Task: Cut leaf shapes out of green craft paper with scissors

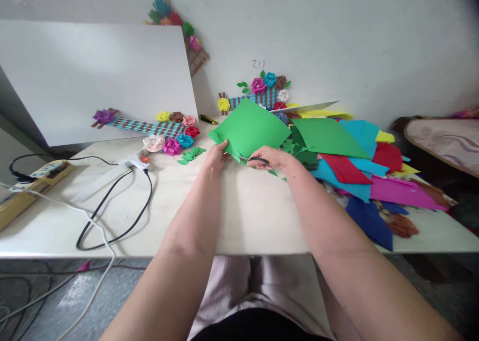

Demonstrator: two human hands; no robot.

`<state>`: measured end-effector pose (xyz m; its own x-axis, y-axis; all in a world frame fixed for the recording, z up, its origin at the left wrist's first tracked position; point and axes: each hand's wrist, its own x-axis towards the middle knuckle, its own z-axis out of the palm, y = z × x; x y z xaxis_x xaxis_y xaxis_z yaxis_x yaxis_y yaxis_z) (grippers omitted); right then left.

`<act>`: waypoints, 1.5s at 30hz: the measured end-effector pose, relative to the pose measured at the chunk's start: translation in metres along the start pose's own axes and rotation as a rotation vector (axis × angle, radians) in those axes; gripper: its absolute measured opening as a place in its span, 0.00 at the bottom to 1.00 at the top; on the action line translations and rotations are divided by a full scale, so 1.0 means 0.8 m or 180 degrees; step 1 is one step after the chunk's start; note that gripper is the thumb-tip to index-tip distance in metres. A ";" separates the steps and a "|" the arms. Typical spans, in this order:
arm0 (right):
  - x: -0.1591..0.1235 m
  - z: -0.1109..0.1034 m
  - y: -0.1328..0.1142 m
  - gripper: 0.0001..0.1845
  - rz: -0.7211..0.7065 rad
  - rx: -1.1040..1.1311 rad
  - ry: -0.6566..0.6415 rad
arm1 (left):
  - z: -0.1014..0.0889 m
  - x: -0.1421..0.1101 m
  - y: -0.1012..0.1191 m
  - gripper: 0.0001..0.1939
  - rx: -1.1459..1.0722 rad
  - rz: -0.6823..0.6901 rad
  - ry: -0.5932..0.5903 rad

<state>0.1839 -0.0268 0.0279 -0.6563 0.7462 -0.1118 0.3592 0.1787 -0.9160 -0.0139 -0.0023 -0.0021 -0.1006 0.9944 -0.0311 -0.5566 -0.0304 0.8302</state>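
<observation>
A large green sheet of paper (252,126) stands tilted over the table, its lower left edge in the fingers of my left hand (216,154). My right hand (272,157) is closed on a pair of scissors (259,159) with dark handles. The scissor blades point left along the sheet's lower edge, close to my left fingers. Small cut green paper leaves (191,154) lie in a pile left of my hands. More green scraps lie on the table beside my right hand.
Coloured paper sheets (406,191) are heaped at the right. A glue gun (130,164) with a looped black cord and a power strip (37,186) are at the left. Two woven pieces with paper flowers (172,145) and a box cutter (208,119) lie towards the wall.
</observation>
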 end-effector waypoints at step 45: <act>0.027 0.024 0.007 0.21 0.0132 -0.0814 0.1393 | 0.002 -0.019 0.001 0.13 0.0868 -0.0270 -0.0581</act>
<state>0.1591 -0.0221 0.0127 -0.3183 0.9449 0.0761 0.5659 0.2538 -0.7844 -0.0118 -0.0172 -0.0001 0.0997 0.9947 -0.0266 -0.3132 0.0568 0.9480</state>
